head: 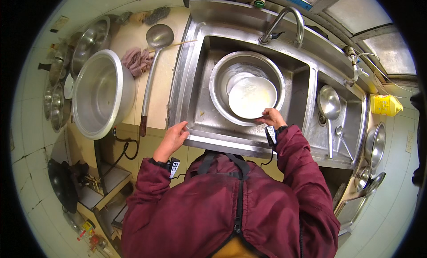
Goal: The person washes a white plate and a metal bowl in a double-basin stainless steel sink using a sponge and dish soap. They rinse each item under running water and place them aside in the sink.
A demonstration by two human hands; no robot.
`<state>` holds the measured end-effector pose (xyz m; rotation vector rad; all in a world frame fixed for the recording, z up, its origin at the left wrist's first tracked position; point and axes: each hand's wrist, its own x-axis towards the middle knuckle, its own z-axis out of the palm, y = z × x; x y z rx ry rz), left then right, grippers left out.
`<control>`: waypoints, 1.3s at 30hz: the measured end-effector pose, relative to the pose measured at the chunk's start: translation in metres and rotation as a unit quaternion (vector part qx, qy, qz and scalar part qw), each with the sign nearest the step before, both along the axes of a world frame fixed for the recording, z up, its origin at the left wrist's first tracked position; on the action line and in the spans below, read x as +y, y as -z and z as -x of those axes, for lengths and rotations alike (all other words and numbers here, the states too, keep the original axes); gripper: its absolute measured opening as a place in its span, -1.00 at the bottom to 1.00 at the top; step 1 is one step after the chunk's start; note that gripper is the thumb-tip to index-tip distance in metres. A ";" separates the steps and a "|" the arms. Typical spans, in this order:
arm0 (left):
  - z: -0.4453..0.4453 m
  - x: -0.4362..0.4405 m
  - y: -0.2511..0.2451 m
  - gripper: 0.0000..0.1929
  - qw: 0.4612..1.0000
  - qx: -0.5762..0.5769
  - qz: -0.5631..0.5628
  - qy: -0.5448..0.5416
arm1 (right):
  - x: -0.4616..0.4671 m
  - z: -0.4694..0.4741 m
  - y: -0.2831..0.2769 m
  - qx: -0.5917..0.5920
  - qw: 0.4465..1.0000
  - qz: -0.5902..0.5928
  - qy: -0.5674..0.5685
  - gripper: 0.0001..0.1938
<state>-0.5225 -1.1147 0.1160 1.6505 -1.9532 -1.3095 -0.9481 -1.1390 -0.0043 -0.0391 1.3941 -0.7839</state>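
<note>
My right hand (pixel 272 118) grips the near edge of a white plate (pixel 252 98), its thumb on the rim. The plate lies over a large round metal basin (pixel 217 104) that stands in the left bowl of a stainless steel sink (pixel 200 91). Another white dish (pixel 238 78) shows partly beneath the plate inside the basin. At the sink's front left edge is my left hand (pixel 174 138), holding nothing, thumb and fingers apart. A curved metal faucet (pixel 283 16) rises behind the left bowl.
To the left are a big metal pot (pixel 100 94), a long-handled ladle (pixel 152 68), a pinkish cloth (pixel 137 61) and metal bowls (pixel 91 41). In the right sink bowl lie a large ladle (pixel 329 103) and a small spoon (pixel 339 130). A yellow jug (pixel 385 105) stands farther right.
</note>
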 end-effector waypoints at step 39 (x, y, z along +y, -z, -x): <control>-0.031 -0.238 -0.082 -0.72 0.971 0.014 0.085 -0.223 | 0.076 0.015 -0.098 -0.089 0.966 0.239 0.053 -0.94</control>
